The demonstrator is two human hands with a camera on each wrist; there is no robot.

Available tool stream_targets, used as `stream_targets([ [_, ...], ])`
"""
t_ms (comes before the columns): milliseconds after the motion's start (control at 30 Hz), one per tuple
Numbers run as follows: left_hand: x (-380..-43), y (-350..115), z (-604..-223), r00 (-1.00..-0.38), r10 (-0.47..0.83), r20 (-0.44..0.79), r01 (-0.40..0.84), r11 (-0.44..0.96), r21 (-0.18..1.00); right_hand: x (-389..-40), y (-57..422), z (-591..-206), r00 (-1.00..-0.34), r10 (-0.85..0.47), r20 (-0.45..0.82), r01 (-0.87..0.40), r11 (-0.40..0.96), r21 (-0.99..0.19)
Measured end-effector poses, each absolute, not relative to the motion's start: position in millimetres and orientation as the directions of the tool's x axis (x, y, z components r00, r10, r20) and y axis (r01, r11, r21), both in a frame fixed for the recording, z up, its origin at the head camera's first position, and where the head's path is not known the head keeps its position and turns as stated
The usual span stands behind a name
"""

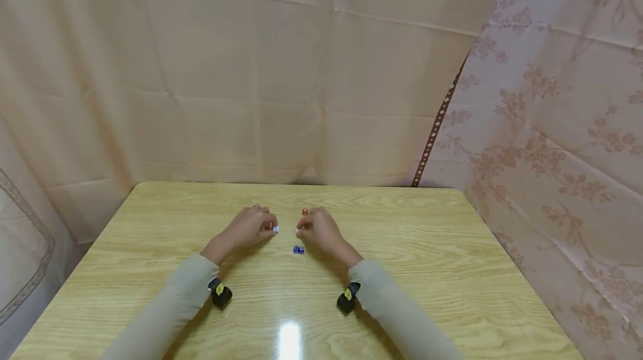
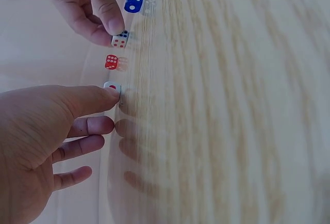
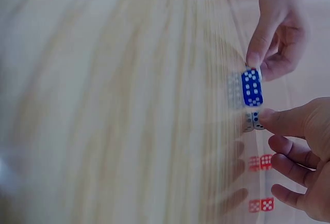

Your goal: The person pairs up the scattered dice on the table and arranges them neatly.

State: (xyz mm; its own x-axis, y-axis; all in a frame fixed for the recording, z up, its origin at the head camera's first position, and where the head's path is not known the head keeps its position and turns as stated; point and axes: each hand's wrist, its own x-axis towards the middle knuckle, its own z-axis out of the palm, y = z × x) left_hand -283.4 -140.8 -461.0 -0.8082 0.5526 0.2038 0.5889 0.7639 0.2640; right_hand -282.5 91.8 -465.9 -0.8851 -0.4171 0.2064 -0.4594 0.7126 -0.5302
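My left hand (image 1: 249,226) pinches a white die (image 1: 276,229) between thumb and finger; the left wrist view shows a large red dot on that white die (image 2: 112,86). Across a small gap, my right hand (image 1: 322,231) pinches another white die (image 1: 298,230), which has red and blue pips in the left wrist view. Two blue dice (image 1: 298,249) sit side by side on the table, nearer to me than both hands. Beyond the right fingertips lies a red die (image 1: 305,211). In the right wrist view two red dice (image 3: 266,204) stand apart from each other.
Everything rests on a light wood-grain table (image 1: 432,270) with a glossy top. A beige curtain (image 1: 251,70) hangs behind its far edge, and a floral cloth (image 1: 562,125) hangs along the right. Black cameras (image 1: 346,301) are strapped to both wrists.
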Motion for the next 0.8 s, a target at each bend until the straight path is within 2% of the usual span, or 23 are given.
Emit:
stream_targets([
  [333,-284,-141,-462,-0.804,0.557,0.21,0.595,0.762,0.256,-282,72,-465,-0.848,-0.468,0.249,-0.528,0.704,-0.475],
  [800,-285,-142,-463,-0.797,0.562,0.22,0.603,0.756,0.255,-282,58,-466,-0.862,-0.456,0.222,-0.505,0.735,-0.453],
])
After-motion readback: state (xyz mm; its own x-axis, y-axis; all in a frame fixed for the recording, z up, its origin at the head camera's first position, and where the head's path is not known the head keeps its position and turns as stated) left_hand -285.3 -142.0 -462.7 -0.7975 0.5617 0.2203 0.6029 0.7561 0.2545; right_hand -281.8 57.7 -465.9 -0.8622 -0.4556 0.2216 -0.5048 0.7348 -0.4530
